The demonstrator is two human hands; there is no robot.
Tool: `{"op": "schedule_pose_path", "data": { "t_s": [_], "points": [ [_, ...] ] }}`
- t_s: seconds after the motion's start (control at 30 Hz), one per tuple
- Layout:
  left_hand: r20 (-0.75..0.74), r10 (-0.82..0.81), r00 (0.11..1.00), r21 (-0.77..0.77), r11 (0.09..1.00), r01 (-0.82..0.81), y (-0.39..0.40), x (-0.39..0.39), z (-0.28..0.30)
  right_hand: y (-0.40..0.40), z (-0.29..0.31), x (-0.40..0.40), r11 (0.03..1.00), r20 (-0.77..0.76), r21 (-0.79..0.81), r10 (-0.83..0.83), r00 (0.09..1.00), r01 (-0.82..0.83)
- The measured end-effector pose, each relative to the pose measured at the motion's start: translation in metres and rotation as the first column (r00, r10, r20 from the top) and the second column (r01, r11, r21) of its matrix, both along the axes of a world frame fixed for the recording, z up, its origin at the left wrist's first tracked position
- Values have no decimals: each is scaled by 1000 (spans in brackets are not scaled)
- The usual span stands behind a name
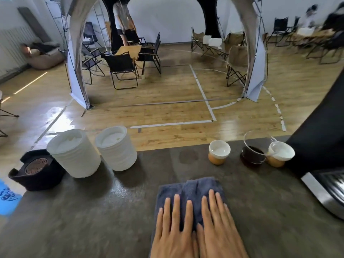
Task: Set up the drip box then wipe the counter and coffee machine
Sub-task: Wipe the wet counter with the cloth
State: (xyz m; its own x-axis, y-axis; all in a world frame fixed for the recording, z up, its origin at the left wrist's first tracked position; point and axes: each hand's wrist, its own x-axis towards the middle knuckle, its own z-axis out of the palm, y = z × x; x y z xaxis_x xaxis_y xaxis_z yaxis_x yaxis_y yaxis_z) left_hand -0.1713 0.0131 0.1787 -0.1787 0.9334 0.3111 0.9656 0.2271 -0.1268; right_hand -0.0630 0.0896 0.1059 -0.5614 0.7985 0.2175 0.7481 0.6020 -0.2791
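Note:
A folded blue-grey cloth (193, 189) lies flat on the dark grey counter (93, 211), near its front edge. My left hand (173, 229) and my right hand (219, 226) rest side by side on the cloth, palms down, fingers straight and slightly spread, pressing it against the counter. The coffee machine (323, 142) stands at the right edge, black with a shiny metal base, only partly in view. At the counter's far left sits a black drip box (37, 170) with a round patterned grille on top.
Two stacks of white lids (74, 155) (117, 149) stand at the back left. Two white-rimmed cups (218, 152) (280, 154) flank a glass pitcher of dark coffee (255, 151) at the back right. Beyond the counter are a wooden floor, folding chairs and a tent arch.

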Motion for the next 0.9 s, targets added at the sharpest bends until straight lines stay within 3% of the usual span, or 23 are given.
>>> {"op": "schedule_pose_path", "data": {
  "t_s": [0.03, 0.07, 0.2, 0.27, 0.4, 0.57, 0.9],
  "points": [
    [203, 7, 979, -17, 1000, -3, 10, -9, -34, 7, 3, -8, 1000, -10, -3, 3, 1000, -3],
    [290, 44, 956, -45, 998, -32, 18, -17, -51, 16, 4, -14, 1000, -9, 17, 12, 1000, -12],
    [349, 48, 936, -97, 995, -15, 58, -50, -51, 54, 19, -48, 1000, 94, -14, 19, 995, -17],
    [334, 76, 939, -74, 996, -54, 81, -65, -44, 76, 32, -67, 1000, 86, -14, 8, 996, -7],
    [336, 138, 932, -215, 974, -66, 123, -92, -35, 113, 42, -96, 991, 115, -127, -22, 993, 36],
    [359, 153, 921, -266, 962, -56, 151, -109, -34, 137, 44, -113, 985, 113, -164, -35, 993, 54],
    [307, 62, 950, -244, 970, 16, 75, -78, -33, 58, 45, -71, 989, 107, -148, -3, 994, 19]
  ]
}}
